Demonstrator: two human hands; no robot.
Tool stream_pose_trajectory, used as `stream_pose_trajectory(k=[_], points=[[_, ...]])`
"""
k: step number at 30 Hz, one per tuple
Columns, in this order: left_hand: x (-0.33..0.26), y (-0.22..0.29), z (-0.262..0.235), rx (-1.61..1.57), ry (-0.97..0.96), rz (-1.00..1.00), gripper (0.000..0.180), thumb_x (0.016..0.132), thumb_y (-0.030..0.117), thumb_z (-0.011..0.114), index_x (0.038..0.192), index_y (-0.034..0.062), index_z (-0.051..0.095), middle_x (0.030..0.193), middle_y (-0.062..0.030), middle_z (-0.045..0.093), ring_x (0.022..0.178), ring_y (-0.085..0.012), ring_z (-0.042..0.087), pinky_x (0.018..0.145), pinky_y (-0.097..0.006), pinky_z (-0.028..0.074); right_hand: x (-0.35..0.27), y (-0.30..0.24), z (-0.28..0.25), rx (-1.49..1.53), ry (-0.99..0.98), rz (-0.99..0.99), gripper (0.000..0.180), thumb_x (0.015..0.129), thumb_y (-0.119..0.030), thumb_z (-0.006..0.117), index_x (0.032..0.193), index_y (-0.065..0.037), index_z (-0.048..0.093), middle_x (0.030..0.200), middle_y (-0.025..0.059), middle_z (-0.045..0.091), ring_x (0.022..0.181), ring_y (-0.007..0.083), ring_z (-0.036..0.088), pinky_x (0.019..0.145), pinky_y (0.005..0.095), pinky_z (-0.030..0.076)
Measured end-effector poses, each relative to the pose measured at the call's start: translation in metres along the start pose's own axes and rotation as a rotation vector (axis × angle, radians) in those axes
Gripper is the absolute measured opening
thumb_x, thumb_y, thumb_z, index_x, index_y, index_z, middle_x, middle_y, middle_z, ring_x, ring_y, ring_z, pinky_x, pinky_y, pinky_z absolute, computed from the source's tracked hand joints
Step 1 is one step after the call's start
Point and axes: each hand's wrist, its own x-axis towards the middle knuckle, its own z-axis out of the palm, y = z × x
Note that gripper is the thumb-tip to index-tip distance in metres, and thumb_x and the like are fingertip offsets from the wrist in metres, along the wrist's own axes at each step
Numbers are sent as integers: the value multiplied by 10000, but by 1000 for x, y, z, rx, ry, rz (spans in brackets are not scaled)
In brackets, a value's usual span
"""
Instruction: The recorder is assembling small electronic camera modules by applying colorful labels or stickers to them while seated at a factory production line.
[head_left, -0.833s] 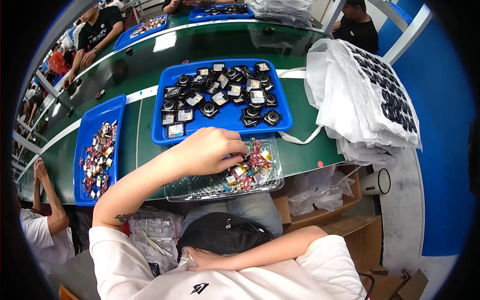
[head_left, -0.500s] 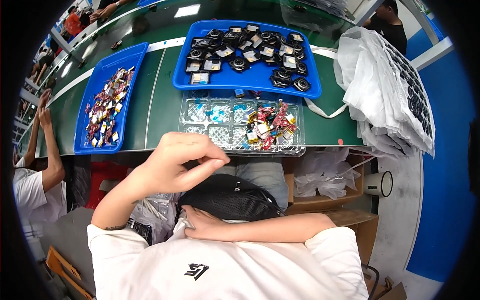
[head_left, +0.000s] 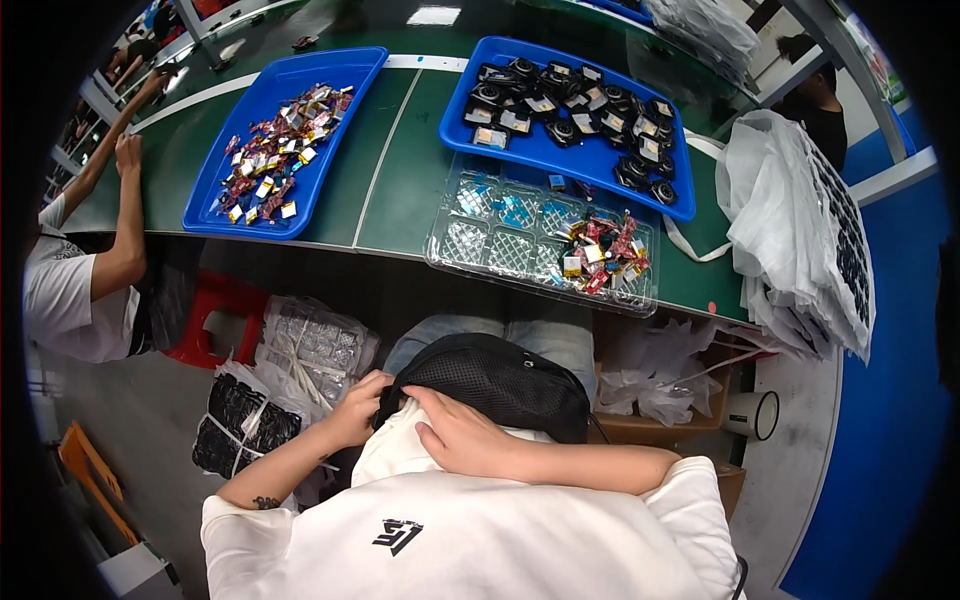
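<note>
A black mesh pouch lies on my lap, against my white shirt. My left hand curls around the pouch's left edge, thumb and fingers pinching it. Fingers apart, my right hand rests flat on the shirt just below the pouch and touches its lower rim. On the green table ahead stands a clear compartment tray, with small coloured pieces heaped in its right cells. Neither hand is near it.
Two blue trays sit further back: one with black parts, one with coloured pieces. White bags pile up at the right. A co-worker's arm is at the left. Bagged parts, a red stool and a tape roll lie below.
My left hand has left the clear tray and come down to the pouch on my lap. The view has tipped downward; my right hand stayed at the pouch.
</note>
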Motion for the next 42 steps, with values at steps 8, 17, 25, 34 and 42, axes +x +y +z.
stream_pose_trajectory(k=[8,17,25,34,42], points=[[48,65,-26,-215,-93,-119,195,722,-106,502,854,-41,631,860,-176,639,796,-314,643,726,-366,522,-2,-2,-5,-12,163,-58,459,914,-91,496,1338,44,383,1262,276,526,1131,414,555,968,436,452],[65,55,26,-115,-396,-145,351,867,0,457,1203,-53,544,1204,-244,556,1172,-377,516,988,-442,423,0,-35,-95,-84,525,-395,136,856,8,583,964,29,662,838,138,691,758,239,663,711,323,510],[66,35,28,-310,-362,-493,198,931,132,568,1023,-6,675,912,-151,702,852,-196,671,769,-313,509,-1,7,-67,-704,208,-128,745,701,-269,710,1372,-98,435,1301,146,534,1123,355,557,881,424,511],[104,34,34,-187,-636,-308,496,812,309,645,1200,8,581,1276,-245,541,1205,-373,507,998,-413,401,2,3,-80,-622,114,-63,687,668,-241,702,1315,-120,505,1303,150,529,1101,345,574,860,434,531],[116,31,34,-268,-955,-439,543,831,391,616,1252,50,581,1320,-191,544,1249,-312,480,1046,-386,351,-3,9,-73,-620,183,-91,659,682,-279,705,1295,-115,526,1292,152,528,1112,326,559,855,450,522]])
